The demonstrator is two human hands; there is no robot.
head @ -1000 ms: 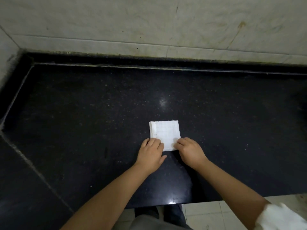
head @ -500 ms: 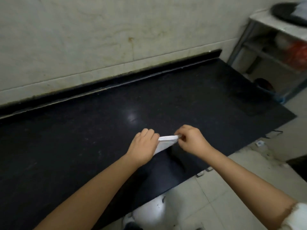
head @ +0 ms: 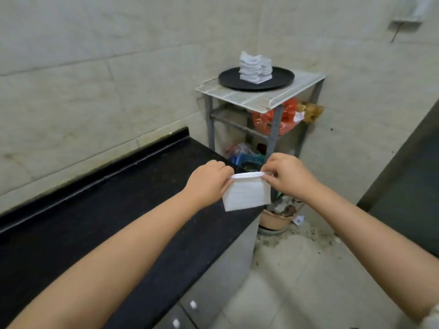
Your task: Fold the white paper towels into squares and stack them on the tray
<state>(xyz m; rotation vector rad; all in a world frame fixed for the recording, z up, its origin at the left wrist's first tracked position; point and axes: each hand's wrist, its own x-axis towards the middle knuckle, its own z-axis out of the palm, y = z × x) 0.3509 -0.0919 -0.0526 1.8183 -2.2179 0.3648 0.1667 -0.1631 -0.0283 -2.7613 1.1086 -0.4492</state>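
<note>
A black speckled stone counter [head: 95, 222] is running along the pale tiled wall; above its end, the left hand [head: 209, 184] and right hand [head: 287, 178] are pinching the top corners of a folded white paper towel square [head: 247, 194], hanging between them. Beyond, a stack of folded white towels [head: 255, 67] is sitting on a round black tray [head: 228, 79] atop a white wire shelf rack [head: 259, 98]

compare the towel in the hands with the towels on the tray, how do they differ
The held towel is a single folded piece; the stack is many pieces. The held towel hangs in the air, pinched by the left hand and right hand; the stack rests on the black tray. Both are white, folded.
</note>
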